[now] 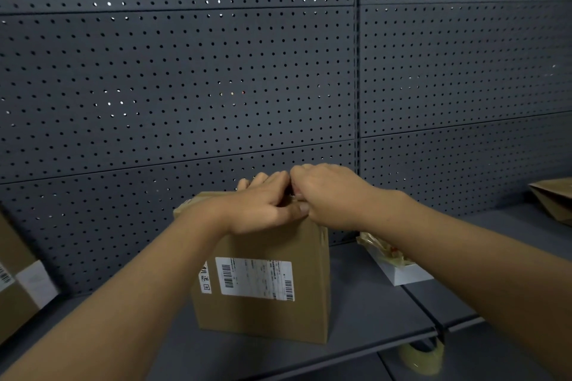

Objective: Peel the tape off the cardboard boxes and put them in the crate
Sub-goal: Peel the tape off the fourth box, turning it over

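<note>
A brown cardboard box (pixel 266 275) with a white shipping label stands upright on the dark shelf, in the middle of the view. My left hand (pixel 263 204) lies over the box's top, fingers bent over the far edge and thumb at the near top edge. My right hand (pixel 328 192) sits right beside it at the top right corner, fingers curled down onto the top, pinching at something there. The tape itself is hidden under both hands. No crate is in view.
Another cardboard box (pixel 15 284) with a white label stands at the far left. A white tray with crumpled tape (pixel 390 254) lies right of the box. A brown box flap (pixel 554 198) shows at far right. A tape roll (pixel 422 356) sits below the shelf edge. A pegboard wall (pixel 216 71) stands behind.
</note>
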Demonstrator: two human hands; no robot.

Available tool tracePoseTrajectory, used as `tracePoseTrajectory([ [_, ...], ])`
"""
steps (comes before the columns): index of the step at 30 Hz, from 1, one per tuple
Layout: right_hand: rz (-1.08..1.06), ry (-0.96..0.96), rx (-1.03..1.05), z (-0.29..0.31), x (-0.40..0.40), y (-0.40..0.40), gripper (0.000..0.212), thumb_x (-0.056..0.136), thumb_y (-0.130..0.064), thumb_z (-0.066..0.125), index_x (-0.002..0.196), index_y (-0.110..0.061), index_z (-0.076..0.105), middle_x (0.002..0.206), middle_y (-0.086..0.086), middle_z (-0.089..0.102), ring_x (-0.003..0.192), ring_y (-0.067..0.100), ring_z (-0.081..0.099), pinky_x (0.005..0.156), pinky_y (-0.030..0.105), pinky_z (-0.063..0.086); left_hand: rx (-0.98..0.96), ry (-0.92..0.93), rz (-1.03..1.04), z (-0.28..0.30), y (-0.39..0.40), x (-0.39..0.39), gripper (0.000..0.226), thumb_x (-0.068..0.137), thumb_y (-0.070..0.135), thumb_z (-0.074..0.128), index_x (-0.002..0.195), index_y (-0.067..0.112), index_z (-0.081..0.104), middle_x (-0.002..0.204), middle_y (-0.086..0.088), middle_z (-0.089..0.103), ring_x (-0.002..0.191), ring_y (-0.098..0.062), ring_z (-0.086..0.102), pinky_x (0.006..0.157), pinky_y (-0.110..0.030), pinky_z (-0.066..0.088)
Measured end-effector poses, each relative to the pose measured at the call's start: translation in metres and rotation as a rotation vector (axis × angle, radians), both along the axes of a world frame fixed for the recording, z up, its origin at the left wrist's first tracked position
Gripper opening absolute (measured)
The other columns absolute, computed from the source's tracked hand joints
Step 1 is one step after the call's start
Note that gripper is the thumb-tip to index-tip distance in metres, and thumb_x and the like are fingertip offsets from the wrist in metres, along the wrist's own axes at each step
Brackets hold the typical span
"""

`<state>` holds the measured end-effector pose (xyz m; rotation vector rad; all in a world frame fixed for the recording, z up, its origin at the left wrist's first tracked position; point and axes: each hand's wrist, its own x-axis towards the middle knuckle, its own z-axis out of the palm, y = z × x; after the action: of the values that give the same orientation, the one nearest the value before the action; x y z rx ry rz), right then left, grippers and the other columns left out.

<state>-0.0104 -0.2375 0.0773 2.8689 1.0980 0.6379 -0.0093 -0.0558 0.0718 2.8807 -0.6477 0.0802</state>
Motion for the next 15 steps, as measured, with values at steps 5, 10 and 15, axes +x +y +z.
tracePoseTrajectory([
  [5, -0.003, -0.026, -0.068, 0.0033, 0.001, 0.001, 0.017, 0.098, -0.021, 0.054, 0.105, -0.017, 0.04, 0.095, -0.004, 0.04, 0.084, 0.019, 0.043, 0.075, 0.033, 0.032, -0.026, 0.025, 0.005, 0.0004, -0.0014, 0.0021, 0.082, 0.08, 0.082, 0.034, 0.144, 0.03, 0.035, 0.128, 0.007, 0.048, 0.121, -0.02, 0.038, 0.108, -0.044, 0.022],
  [10, 0.002, 0.135, 0.015, 0.0049, 0.0025, 0.0014, 0.019, 0.099, -0.022, 0.054, 0.099, -0.02, 0.035, 0.083, -0.008, 0.042, 0.072, 0.013, 0.045, 0.059, 0.031, 0.031, -0.022, 0.041, 0.018, 0.0043, 0.0011, 0.0, 0.094, 0.07, 0.089, 0.029, 0.14, 0.027, 0.038, 0.133, 0.006, 0.048, 0.125, -0.02, 0.037, 0.104, -0.041, 0.022],
  [15, 0.006, 0.339, 0.115, 0.0101, 0.0005, 0.0013, 0.021, 0.099, -0.023, 0.059, 0.095, -0.02, 0.038, 0.089, 0.0, 0.054, 0.073, 0.015, 0.048, 0.061, 0.032, 0.039, -0.02, 0.063, 0.023, 0.0083, 0.0023, -0.0059, 0.058, 0.086, 0.074, 0.038, 0.12, 0.028, 0.042, 0.115, 0.011, 0.046, 0.119, -0.02, 0.038, 0.105, -0.043, 0.024],
])
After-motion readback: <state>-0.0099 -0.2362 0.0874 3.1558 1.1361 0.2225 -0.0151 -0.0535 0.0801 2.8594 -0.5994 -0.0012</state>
